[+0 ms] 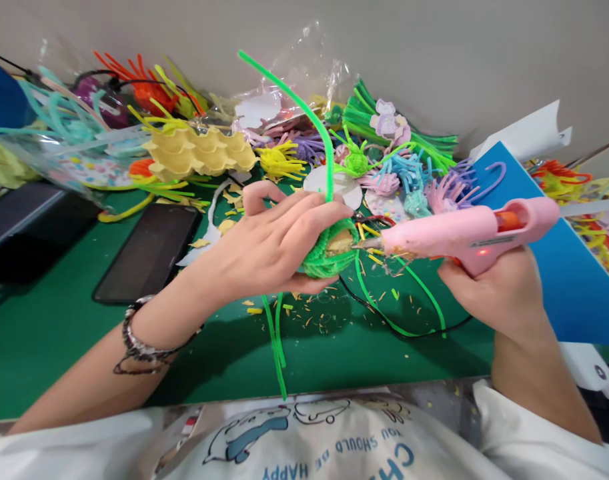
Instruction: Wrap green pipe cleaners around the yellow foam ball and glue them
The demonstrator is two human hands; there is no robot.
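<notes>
My left hand (279, 243) is closed around a cup-like piece wrapped in green pipe cleaner (329, 263), whose tan inside shows toward the right. One green pipe-cleaner strand (309, 110) stands up from it past my fingers, and others hang below. In my right hand (504, 293) is a pink hot glue gun (444, 233) with a small red light glowing on its side. Its metal nozzle points left, at the tan opening of the wrapped piece; whether it touches cannot be made out.
A black phone (149, 253) and a dark box (34, 227) lie at left on the green table (209, 373). Behind are a yellow egg carton (199, 152), pipe-cleaner bundles (404, 127) and plastic bags. A blue board (549, 267) stands right. Yellow scraps and a black cord lie mid-table.
</notes>
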